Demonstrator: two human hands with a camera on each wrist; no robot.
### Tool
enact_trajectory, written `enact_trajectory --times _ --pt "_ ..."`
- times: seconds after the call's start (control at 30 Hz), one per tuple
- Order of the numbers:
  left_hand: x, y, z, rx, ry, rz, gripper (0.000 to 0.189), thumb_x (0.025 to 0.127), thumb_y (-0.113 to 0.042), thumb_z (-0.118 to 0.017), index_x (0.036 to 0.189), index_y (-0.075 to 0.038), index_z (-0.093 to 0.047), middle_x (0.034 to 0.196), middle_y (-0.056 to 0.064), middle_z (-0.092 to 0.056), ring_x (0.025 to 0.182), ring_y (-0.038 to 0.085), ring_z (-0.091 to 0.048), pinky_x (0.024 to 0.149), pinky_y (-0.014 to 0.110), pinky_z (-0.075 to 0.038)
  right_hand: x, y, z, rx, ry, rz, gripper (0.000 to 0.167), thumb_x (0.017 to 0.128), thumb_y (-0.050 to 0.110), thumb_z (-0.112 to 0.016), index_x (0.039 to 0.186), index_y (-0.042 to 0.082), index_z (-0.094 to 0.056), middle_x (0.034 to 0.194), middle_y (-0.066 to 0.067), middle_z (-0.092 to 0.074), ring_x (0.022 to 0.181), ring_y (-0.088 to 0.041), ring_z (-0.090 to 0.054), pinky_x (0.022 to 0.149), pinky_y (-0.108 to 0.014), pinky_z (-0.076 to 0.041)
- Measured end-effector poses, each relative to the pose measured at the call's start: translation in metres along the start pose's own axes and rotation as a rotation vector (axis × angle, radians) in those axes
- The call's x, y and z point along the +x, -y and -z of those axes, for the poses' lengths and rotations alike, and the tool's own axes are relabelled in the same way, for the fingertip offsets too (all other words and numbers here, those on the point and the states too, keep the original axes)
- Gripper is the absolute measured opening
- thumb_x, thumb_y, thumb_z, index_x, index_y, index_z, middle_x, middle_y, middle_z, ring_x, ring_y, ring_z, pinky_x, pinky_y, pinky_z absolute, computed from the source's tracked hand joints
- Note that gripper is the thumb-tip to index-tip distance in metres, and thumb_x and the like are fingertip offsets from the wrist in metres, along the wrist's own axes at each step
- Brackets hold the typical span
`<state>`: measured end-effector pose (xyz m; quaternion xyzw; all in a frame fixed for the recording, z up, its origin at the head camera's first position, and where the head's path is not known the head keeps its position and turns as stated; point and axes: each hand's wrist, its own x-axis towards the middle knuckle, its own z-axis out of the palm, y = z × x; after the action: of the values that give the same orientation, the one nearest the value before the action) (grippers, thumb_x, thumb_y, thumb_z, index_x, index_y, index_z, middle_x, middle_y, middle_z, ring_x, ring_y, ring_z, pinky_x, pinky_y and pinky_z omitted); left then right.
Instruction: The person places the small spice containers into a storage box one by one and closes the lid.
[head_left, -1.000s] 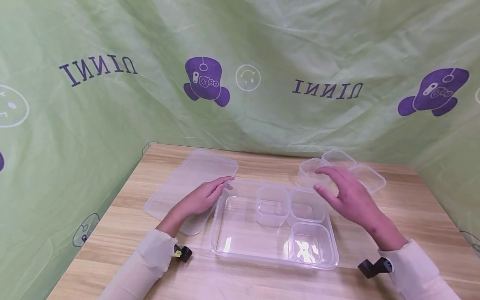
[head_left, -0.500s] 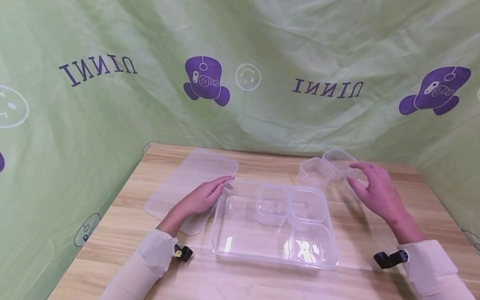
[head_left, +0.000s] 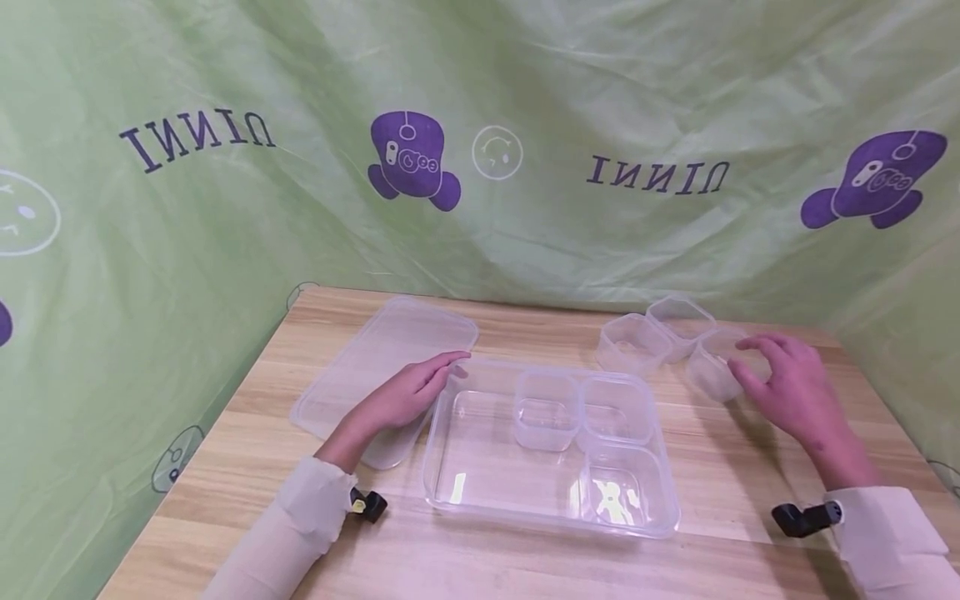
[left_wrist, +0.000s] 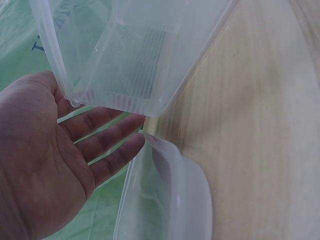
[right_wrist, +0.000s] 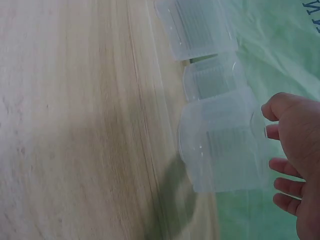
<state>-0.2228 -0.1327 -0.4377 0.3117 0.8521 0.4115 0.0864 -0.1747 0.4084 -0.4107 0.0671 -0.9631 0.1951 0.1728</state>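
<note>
In the head view a large clear plastic food container [head_left: 495,467] lies on the table. Three small clear containers sit inside it: one at the back middle [head_left: 545,429], one at the back right corner [head_left: 615,417], one at the front right [head_left: 626,492]. My left hand [head_left: 401,396] is at the big container's back left corner, its fingers extended along the wall in the left wrist view. At the back right, my right hand [head_left: 791,387] is over the rim of a small clear container [head_left: 712,375], fingers loosely bent and apart from it in the right wrist view.
A flat translucent lid [head_left: 367,367] lies left of the big container, partly under my left forearm. Two more small containers, one left [head_left: 633,346] and one behind [head_left: 681,321], touch each other at the back right. A green printed curtain [head_left: 480,242] hangs behind the wooden table [head_left: 405,550].
My right hand has moved rightward past the small containers at the back, to the rightmost one, which is now more upright and closer to me. My left hand has stayed in place.
</note>
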Motion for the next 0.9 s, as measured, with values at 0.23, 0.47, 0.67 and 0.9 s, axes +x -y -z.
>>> enact_trajectory --times 0.23,0.47,0.67,0.9 --pt "0.000 0.001 -0.001 -0.006 0.003 -0.002 0.043 0.113 -0.017 -0.037 0.153 -0.010 -0.048 0.126 0.012 -0.069 0.128 0.028 -0.058 0.111 0.048 -0.041 -0.004 -0.007 0.001 -0.027 0.021 -0.022 0.037 0.101 0.027 -0.065 0.120 -0.005 -0.064 0.135 -0.041 -0.048 0.121 -0.066 -0.037 0.100 -0.076 -0.025" --pt "0.000 0.002 -0.001 -0.016 0.013 -0.008 0.042 0.113 -0.017 -0.037 0.153 -0.010 -0.047 0.127 0.013 -0.069 0.126 0.028 -0.060 0.110 0.048 -0.042 -0.008 -0.009 0.006 -0.036 0.035 -0.042 0.047 0.101 0.038 -0.065 0.121 -0.005 -0.064 0.133 -0.039 -0.052 0.119 -0.065 -0.040 0.098 -0.075 -0.027" --pt "-0.001 0.001 -0.001 -0.006 0.008 -0.001 0.043 0.112 -0.016 -0.038 0.154 -0.010 -0.047 0.126 0.012 -0.069 0.126 0.028 -0.060 0.110 0.048 -0.043 -0.011 -0.005 0.011 -0.058 0.105 -0.088 0.058 0.099 0.046 -0.066 0.125 -0.006 -0.062 0.130 -0.046 -0.048 0.114 -0.065 -0.042 0.088 -0.077 -0.033" --pt "0.000 0.001 -0.001 -0.004 0.011 0.000 0.043 0.113 -0.017 -0.037 0.153 -0.010 -0.047 0.127 0.012 -0.068 0.127 0.028 -0.059 0.110 0.048 -0.042 -0.014 -0.001 0.012 -0.102 0.172 -0.106 0.061 0.099 0.049 -0.065 0.125 -0.006 -0.062 0.126 -0.049 -0.047 0.110 -0.064 -0.046 0.080 -0.077 -0.039"
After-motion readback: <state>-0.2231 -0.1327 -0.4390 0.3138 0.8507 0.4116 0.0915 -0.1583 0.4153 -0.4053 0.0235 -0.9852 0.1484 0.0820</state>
